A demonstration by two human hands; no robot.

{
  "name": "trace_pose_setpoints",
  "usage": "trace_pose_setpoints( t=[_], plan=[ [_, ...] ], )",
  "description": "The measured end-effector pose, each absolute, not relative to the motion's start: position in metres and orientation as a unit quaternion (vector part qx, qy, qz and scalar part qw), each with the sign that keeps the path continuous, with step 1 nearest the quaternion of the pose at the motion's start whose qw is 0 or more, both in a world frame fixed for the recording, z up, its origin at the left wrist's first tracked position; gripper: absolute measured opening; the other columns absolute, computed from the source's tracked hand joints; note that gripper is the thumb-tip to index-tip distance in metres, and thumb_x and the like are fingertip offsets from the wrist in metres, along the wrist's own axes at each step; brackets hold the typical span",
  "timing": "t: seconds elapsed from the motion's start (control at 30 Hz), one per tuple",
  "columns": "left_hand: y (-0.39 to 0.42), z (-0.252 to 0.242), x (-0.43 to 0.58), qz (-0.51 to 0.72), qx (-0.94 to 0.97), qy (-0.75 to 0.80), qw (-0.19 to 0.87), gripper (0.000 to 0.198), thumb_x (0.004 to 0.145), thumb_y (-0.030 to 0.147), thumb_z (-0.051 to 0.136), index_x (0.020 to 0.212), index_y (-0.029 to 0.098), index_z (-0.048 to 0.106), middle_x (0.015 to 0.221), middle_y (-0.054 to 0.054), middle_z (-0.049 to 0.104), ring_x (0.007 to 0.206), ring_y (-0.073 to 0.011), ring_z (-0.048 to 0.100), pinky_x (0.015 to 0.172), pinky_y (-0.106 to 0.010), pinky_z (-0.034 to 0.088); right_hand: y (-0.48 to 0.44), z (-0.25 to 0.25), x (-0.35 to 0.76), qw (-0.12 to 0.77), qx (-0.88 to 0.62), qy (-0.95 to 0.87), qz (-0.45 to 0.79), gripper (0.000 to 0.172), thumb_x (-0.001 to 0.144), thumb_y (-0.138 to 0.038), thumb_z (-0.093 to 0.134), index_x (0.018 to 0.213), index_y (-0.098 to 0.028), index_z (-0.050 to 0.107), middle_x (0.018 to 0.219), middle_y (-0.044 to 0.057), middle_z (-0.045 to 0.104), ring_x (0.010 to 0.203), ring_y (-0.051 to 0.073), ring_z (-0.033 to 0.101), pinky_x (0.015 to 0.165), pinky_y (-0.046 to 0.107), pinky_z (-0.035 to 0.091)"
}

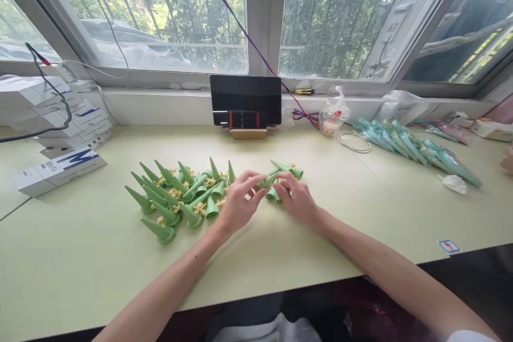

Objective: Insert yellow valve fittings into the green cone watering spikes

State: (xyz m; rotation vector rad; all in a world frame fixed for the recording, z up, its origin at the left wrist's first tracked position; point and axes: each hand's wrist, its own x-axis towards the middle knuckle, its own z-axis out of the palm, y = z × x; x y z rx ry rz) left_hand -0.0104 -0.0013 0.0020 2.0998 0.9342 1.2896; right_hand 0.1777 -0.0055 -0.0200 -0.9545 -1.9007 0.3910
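A pile of several green cone-shaped plastic spikes (176,197) with small yellow fittings lies on the pale green table (80,256), left of my hands. My left hand (236,206) and my right hand (294,197) meet over the table's middle, both pinched on one green spike (267,180) held between them. A few more green spikes (289,170) lie just behind and under my right hand.
A tablet (246,99) with a phone (247,119) leaning on it stands at the window sill. White boxes (56,168) are stacked at the left. Bagged teal spikes (417,149), a cable coil (355,142) and a plastic bag (333,115) lie right. Another person's hand (507,159) shows at the right edge.
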Motion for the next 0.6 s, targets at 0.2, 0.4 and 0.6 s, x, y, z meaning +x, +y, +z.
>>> trace_pose_setpoints(
  t=[0.2,0.4,0.6],
  plan=[
    [-0.001,0.0,-0.011,0.478,0.777,0.333,0.238,0.021,0.092,0.023,0.061,0.111,0.027,0.069,0.104,-0.003,0.061,0.068,-0.0078,0.06,0.057,-0.021,0.055,-0.007,-0.019,0.178,0.461,-0.395,-0.777,0.167,0.016,0.102,-0.033,0.038,0.109,-0.022,0.049,0.056,-0.008,0.044,0.049,0.011,0.04,0.054,0.023,0.038],
    [-0.003,-0.001,-0.008,0.481,0.779,0.343,0.211,0.02,0.089,0.022,0.063,0.109,0.023,0.064,0.096,-0.002,0.061,0.065,-0.0079,0.06,0.055,-0.02,0.054,-0.006,-0.015,0.178,0.473,-0.387,-0.771,0.178,0.019,0.103,-0.034,0.036,0.106,-0.021,0.05,0.057,-0.006,0.045,0.049,0.011,0.043,0.053,0.023,0.039],
    [-0.008,0.01,-0.004,0.484,0.746,0.39,0.239,0.018,0.087,0.031,0.065,0.102,0.021,0.067,0.092,-0.003,0.062,0.066,-0.0099,0.061,0.054,-0.021,0.054,-0.004,-0.009,0.182,0.485,-0.389,-0.77,0.143,0.017,0.101,-0.034,0.045,0.105,-0.021,0.054,0.067,-0.002,0.057,0.056,0.011,0.051,0.056,0.023,0.042]
  ],
)
